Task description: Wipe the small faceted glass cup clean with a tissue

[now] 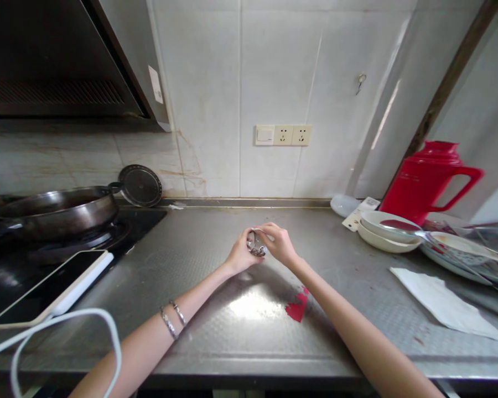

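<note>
My left hand [242, 251] is wrapped round a small, round, shiny metal object [256, 244] just above the steel counter. Its hollow-looking face is turned towards me; the exact kind cannot be made out. From the right, my right hand [279, 242] bends its fingers over the upper right edge of the same object, thumb and fingertips close together there. Whether a small part is pinched between those fingertips is too small to tell. Nearer to me, a torn red scrap [296, 307] lies flat on the counter [216, 342] beside my right forearm.
A pan [66, 213] stands on the hob at left, with a phone [52, 287] and its looping white cable [103, 315] in front. At right are a red thermos flask [423, 182], stacked bowls [388, 235], dishes with utensils and a white paper napkin [444, 301].
</note>
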`<state>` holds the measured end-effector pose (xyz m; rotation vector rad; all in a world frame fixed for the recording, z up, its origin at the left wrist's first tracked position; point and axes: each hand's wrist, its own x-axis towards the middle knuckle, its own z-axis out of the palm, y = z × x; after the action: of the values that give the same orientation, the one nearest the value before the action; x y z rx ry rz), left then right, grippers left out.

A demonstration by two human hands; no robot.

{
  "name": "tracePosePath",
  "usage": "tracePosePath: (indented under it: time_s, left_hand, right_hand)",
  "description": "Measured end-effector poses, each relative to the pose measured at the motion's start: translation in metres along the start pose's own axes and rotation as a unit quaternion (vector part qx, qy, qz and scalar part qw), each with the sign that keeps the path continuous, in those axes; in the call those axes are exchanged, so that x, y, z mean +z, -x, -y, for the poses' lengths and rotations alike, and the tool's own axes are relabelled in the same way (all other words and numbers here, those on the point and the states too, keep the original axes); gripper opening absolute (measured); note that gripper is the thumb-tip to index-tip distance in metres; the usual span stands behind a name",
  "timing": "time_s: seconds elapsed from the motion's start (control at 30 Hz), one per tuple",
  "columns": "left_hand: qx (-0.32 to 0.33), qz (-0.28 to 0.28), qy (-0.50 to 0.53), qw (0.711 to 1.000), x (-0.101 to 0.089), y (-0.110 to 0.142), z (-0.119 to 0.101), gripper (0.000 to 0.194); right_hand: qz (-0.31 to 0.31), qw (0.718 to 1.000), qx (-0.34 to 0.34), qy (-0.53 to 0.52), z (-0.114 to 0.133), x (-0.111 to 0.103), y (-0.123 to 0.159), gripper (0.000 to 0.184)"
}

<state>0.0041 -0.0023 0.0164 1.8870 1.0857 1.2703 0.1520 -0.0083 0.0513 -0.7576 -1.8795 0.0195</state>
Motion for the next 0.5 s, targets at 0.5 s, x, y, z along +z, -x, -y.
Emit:
tracePosePath:
  time_s: [0.5]
  left_hand:
    - [-0.094, -0.022, 0.07, 0.993, -0.01, -0.007, -0.003, 0.085]
  right_hand:
    - [-0.103, 0.983, 0.13, -0.08, 0.016, 0.004, 0.001, 0.024]
